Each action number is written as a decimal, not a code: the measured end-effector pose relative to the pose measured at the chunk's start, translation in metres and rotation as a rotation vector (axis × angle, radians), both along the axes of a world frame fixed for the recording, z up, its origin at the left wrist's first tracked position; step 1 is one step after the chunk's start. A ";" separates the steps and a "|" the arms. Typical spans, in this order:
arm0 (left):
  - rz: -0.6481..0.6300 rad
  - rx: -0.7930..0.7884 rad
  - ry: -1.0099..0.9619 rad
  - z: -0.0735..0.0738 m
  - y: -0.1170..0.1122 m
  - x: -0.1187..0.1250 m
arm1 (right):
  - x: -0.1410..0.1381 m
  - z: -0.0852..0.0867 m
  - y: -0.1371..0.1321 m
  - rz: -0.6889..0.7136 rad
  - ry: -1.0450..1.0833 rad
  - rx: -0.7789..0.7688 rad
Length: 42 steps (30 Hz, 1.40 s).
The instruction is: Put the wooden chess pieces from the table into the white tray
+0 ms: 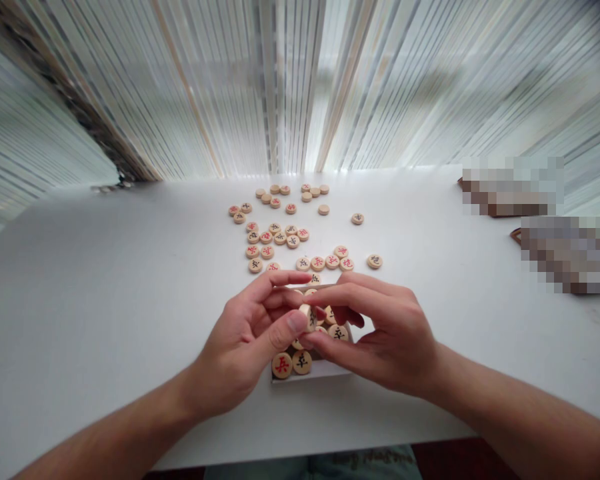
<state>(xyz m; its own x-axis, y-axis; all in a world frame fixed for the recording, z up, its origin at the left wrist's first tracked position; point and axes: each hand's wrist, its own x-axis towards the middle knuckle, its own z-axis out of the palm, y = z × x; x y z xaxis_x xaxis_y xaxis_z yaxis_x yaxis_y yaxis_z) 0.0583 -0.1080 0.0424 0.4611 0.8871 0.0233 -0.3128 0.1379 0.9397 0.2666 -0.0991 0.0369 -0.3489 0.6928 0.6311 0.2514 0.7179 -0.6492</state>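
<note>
Between my two hands I hold a round wooden Chinese chess piece (309, 319), tilted on edge with a black character on its face. My left hand (253, 330) pinches it with thumb and fingers, and my right hand (380, 327) grips it from the other side by the fingertips. Just below both hands stands a shallow white box (315, 369) holding several more pieces. A red-marked piece (282, 365) and a black-marked piece (302, 361) lie at its near left corner. My fingers hide part of the box.
Several loose chess pieces (279, 237) lie scattered beyond the box on the white table (130, 300). Two brown objects (520, 200), partly pixelated, are at the far right. A string curtain (240, 87) hangs along the table's far edge.
</note>
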 end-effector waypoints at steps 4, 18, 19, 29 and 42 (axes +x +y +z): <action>0.002 -0.004 0.019 0.001 0.001 -0.001 | 0.001 0.002 0.001 0.025 0.003 -0.023; 0.335 0.132 0.064 -0.005 0.012 -0.009 | 0.007 0.008 -0.002 0.176 -0.320 -0.087; 0.341 0.134 0.071 -0.005 0.013 -0.009 | 0.007 0.008 -0.002 0.202 -0.374 -0.093; 0.312 0.184 0.120 -0.008 0.012 -0.008 | 0.007 0.000 -0.005 0.253 -0.574 -0.063; 0.310 0.203 0.140 -0.008 0.009 -0.009 | 0.010 0.006 -0.003 0.286 -0.561 -0.084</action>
